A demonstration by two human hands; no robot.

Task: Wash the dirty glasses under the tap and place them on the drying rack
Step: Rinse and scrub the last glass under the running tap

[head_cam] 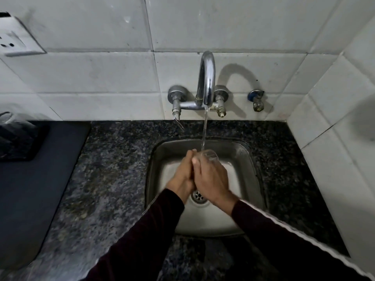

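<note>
A clear drinking glass (210, 156) is held over the steel sink (251, 159), its open rim under the stream of water from the chrome tap (207, 78). My right hand (211, 179) wraps round the glass from the right. My left hand (185, 171) presses against it from the left, fingers along the glass and touching my right hand. Most of the glass body is hidden behind my fingers. Another clear glass (9, 119) stands on a dark rack or mat (24, 147) at the far left.
Speckled dark granite counter (113, 169) surrounds the sink. A dark blue mat (30, 199) covers the left counter. The sink drain (199, 196) sits just below my wrists. A small valve (257, 100) sticks out of the tiled wall to the right of the tap. A wall socket (12, 40) is upper left.
</note>
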